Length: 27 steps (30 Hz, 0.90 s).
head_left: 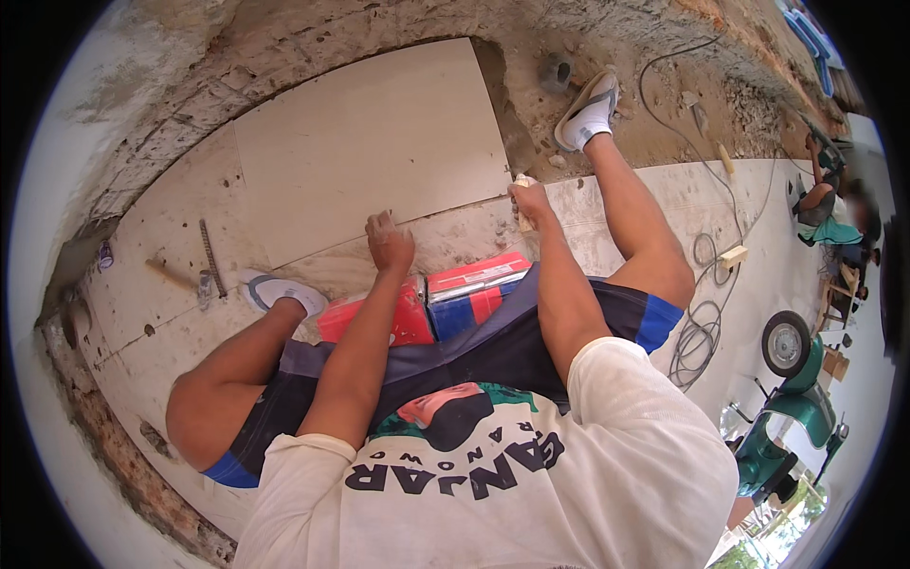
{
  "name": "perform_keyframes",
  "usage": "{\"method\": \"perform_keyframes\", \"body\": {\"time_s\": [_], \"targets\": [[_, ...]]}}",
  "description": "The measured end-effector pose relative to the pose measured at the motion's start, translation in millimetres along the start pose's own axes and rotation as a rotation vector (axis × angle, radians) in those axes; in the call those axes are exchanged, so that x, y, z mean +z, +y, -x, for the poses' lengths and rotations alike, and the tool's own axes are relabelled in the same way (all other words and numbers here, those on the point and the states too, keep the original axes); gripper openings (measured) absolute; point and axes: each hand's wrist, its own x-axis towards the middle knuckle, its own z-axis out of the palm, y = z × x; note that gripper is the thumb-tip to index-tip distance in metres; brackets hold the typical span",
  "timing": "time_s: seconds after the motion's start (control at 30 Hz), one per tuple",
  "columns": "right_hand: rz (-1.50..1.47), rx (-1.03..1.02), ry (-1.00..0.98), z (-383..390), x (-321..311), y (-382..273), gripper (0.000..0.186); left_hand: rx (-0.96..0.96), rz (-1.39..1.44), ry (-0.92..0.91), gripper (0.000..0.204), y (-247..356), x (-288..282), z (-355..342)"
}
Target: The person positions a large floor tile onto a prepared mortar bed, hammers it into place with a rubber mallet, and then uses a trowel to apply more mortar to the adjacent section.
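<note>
A large cream floor tile [370,133] lies flat ahead of me, with its right edge bordering bare mortar. My left hand [391,243] is at the near edge of this tile, its dusty fingers stretched out and holding nothing. Beside the tile's near right corner, my right hand [531,201] is closed around a pale, narrow thing [521,180]. Bits of it show above and below the fist, but its kind cannot be made out. Red and blue cardboard boxes [474,289] are under me, between my legs.
A wooden-handled hammer [171,275] and a ribbed steel rod [210,258] lie at left. Rough, broken wall [190,119] borders the far side. A cable [701,332] coils at right near a small pale block [733,256]. Further right are another person [829,213] and a green scooter [791,417].
</note>
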Motion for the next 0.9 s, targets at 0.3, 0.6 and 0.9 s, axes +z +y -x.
{"method": "perform_keyframes", "body": {"time_s": [0.3, 0.6, 0.9], "targets": [[0.021, 0.059, -0.229, 24.0, -38.1, -44.1, 0.009, 0.339, -0.258, 0.039, 0.071, -25.7, -36.2, -17.3], [0.069, -0.014, -0.284, 59.6, -44.5, -69.9, 0.008, 0.709, -0.334, 0.059, 0.045, -22.9, -59.6, -37.3], [0.045, -0.085, -0.259, 53.5, -42.7, -69.7, 0.008, 0.686, -0.266, -0.041, 0.039, 1.7, -111.1, -46.0]]}}
